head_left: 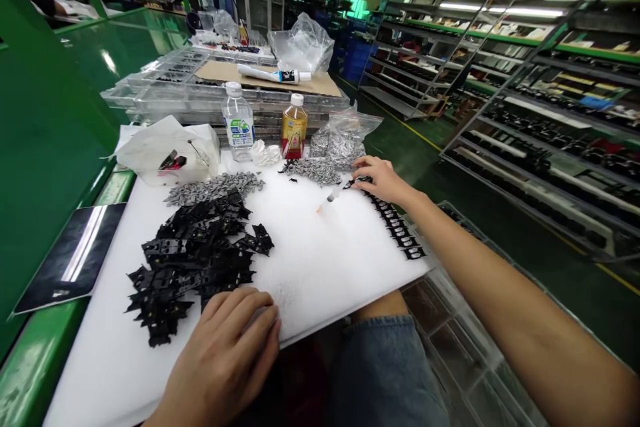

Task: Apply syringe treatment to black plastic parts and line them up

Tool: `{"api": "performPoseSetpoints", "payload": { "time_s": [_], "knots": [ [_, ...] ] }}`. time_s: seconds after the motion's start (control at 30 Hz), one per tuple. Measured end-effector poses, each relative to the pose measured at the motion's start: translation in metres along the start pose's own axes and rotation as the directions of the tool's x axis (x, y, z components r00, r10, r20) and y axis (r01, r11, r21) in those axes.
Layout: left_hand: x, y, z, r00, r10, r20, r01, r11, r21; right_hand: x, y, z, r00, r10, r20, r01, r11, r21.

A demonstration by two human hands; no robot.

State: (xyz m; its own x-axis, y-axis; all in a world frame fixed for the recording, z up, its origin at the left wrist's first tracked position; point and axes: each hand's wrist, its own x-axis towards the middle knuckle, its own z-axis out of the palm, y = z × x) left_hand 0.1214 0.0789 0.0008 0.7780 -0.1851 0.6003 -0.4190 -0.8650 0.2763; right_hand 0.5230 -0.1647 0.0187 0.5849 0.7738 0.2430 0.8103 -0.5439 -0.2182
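My left hand (230,347) rests at the near edge of the white foam board (320,260), fingers curled together; whether they hold anything is hidden. Beside it lies a heap of black plastic parts (200,253). At the far right of the board, my right hand (377,178) has its fingertips on a black part (361,180) at the top end of a row of black parts (395,223). A syringe (333,195) with an orange tip lies just left of that hand. Grey small pieces (217,187) form a pile behind the black heap, with another grey pile (317,170) farther right.
Behind the piles stand a clear bottle (240,123), a yellow-labelled bottle (295,127) and a plastic bag of grey pieces (340,137). Stacked clear trays (165,90) carry cardboard and a tube (275,75). A dark flat panel (75,253) lies left; shelving racks stand right.
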Motion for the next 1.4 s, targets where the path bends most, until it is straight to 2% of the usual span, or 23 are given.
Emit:
{"api": "performPoseSetpoints", "payload": {
  "time_s": [0.33,0.43,0.5,0.6,0.67,0.7,0.73,0.77,0.83,0.87,0.93,1.0,1.17,1.23,1.3,1.4],
  "knots": [
    [-0.002,0.0,0.002,0.999,-0.001,0.033,0.001,1.0,-0.022,0.004,0.0,0.006,0.999,-0.018,-0.03,0.018,1.0,0.003],
    [-0.003,-0.001,0.003,0.999,-0.005,0.033,0.006,1.0,-0.023,0.0,-0.004,-0.004,0.997,-0.013,-0.071,0.014,1.0,0.018],
    [-0.004,-0.001,0.004,0.999,-0.01,0.032,0.011,1.0,-0.017,-0.01,-0.019,-0.016,0.989,-0.001,-0.146,0.005,1.0,0.029],
    [-0.006,0.0,0.005,0.999,-0.014,0.028,0.015,1.0,-0.009,-0.038,-0.073,-0.033,0.947,0.009,-0.322,0.014,0.997,0.072],
    [-0.007,0.002,0.006,1.0,-0.01,0.023,0.01,1.0,-0.007,-0.057,-0.127,-0.032,0.915,-0.033,-0.402,0.117,0.976,0.186],
    [-0.008,0.002,0.006,1.0,-0.006,0.021,0.006,1.0,-0.007,-0.063,-0.155,-0.027,0.932,-0.107,-0.347,0.205,0.944,0.258],
    [-0.008,0.003,0.006,1.0,-0.004,0.015,0.004,1.0,-0.004,-0.067,-0.181,-0.02,0.957,-0.188,-0.223,0.248,0.927,0.28],
    [-0.009,0.004,0.006,1.0,-0.004,0.011,0.004,1.0,0.0,-0.068,-0.204,-0.01,0.971,-0.213,-0.106,0.233,0.941,0.245],
    [-0.011,0.005,0.006,1.0,-0.015,0.002,0.015,1.0,0.011,-0.06,-0.236,0.013,0.979,-0.205,0.008,0.199,0.957,0.211],
    [-0.011,0.005,0.005,1.0,-0.023,-0.002,0.023,1.0,0.016,-0.054,-0.245,0.023,0.981,-0.193,0.032,0.181,0.959,0.216],
    [-0.013,0.005,0.005,0.999,-0.036,-0.006,0.036,0.999,0.019,-0.04,-0.249,0.039,0.983,-0.182,0.032,0.167,0.947,0.273],
    [-0.014,0.004,0.006,0.999,-0.036,-0.007,0.036,0.999,0.012,-0.033,-0.243,0.045,0.986,-0.165,0.003,0.155,0.931,0.331],
    [-0.016,0.002,0.007,1.0,-0.022,-0.014,0.022,1.0,0.003,-0.052,-0.22,0.025,0.993,-0.012,-0.12,0.061,0.907,0.418],
    [-0.016,0.002,0.007,0.999,-0.036,-0.041,0.036,0.999,0.001,-0.064,-0.217,0.017,0.994,0.021,-0.107,0.029,0.896,0.443],
    [-0.015,0.003,0.006,0.997,-0.05,-0.055,0.05,0.999,0.008,-0.068,-0.218,0.016,0.998,-0.001,-0.066,0.029,0.909,0.416],
    [-0.013,0.005,0.004,0.998,-0.049,-0.024,0.05,0.998,0.037,-0.059,-0.223,0.029,0.998,-0.042,-0.046,0.053,0.964,0.261]
  ]
}}
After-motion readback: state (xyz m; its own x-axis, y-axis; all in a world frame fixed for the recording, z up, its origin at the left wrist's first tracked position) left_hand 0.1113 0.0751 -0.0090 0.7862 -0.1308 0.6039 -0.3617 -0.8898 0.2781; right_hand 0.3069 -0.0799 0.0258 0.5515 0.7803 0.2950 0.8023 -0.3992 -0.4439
